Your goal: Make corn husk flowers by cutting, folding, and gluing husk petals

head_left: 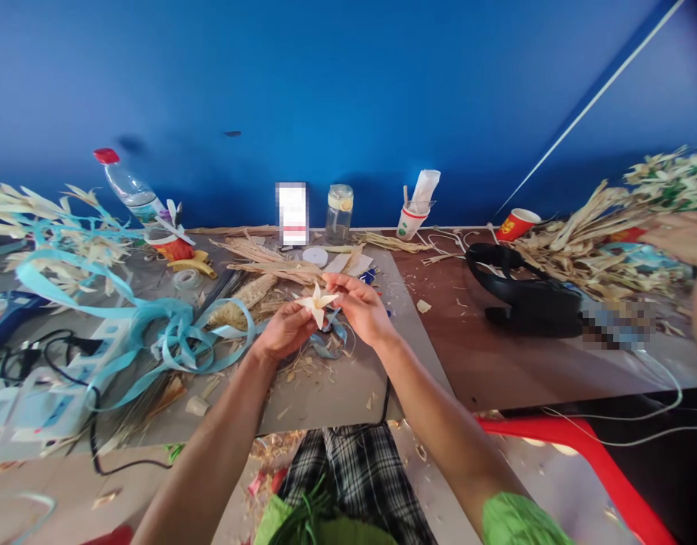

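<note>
A cream, star-shaped flower (pixel 318 303), which looks made of dried corn husk, is held up over the table's front part. My left hand (pixel 287 330) is closed on its lower left side, fingers pinched near the base. My right hand (pixel 359 304) pinches a petal on the right with thumb and forefinger. Behind the hands lie long strips of dried husk (pixel 291 269) and a bare corn cob (pixel 251 294). Light blue ribbon (pixel 172 333) lies in loops to the left of my left hand.
Black cables (pixel 70 344) and a power strip (pixel 47 393) lie at the left. A tilted bottle (pixel 129 185), a phone (pixel 292 213), a jar (pixel 340 216) and paper cups (pixel 412 222) line the wall. Rightward are a black headset (pixel 524 295) and another person's hand (pixel 674 235) by husk bundles.
</note>
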{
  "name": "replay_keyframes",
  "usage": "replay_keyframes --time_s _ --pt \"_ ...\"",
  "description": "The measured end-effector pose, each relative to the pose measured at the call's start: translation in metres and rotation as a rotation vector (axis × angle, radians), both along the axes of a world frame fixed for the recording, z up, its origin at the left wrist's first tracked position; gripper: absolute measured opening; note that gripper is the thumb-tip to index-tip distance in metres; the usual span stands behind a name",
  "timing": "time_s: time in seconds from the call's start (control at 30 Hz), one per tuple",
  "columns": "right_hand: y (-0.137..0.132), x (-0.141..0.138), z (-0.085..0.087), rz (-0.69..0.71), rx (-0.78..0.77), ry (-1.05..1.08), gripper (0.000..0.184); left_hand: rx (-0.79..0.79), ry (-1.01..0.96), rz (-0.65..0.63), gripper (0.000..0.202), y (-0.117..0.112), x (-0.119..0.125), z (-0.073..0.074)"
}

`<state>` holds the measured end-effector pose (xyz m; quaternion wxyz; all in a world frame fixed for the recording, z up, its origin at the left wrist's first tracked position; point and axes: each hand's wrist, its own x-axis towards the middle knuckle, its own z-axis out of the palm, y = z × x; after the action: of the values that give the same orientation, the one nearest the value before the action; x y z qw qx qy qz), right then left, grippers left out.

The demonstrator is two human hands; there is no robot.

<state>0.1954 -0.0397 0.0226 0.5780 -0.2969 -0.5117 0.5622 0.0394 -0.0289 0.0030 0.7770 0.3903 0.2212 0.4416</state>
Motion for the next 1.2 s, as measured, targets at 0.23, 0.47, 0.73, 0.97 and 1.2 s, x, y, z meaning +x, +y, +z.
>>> replay_keyframes --time_s 0.23,0.47,0.73,0.97,1.2 --pt "0.000 0.007 0.013 0.207 -0.149 -0.032 0.032 -0.007 0.059 -0.049 0.029 0.001 0.000 -0.006" --pt "-0.002 0.015 0.017 0.181 -0.184 -0.151 0.025 -0.022 0.103 -0.081 0.027 0.000 -0.002 -0.006" --pt "-0.004 0.010 0.015 0.276 -0.304 -0.009 0.024 -0.036 0.089 -0.137 0.029 -0.001 -0.007 -0.010" --pt "-0.008 0.005 0.015 0.289 -0.363 0.087 0.027 -0.081 0.071 -0.106 0.030 -0.004 -0.004 -0.003" --pt "-0.009 -0.001 0.015 0.258 -0.383 0.132 0.029 -0.099 0.010 -0.088 0.024 -0.005 -0.003 -0.002"
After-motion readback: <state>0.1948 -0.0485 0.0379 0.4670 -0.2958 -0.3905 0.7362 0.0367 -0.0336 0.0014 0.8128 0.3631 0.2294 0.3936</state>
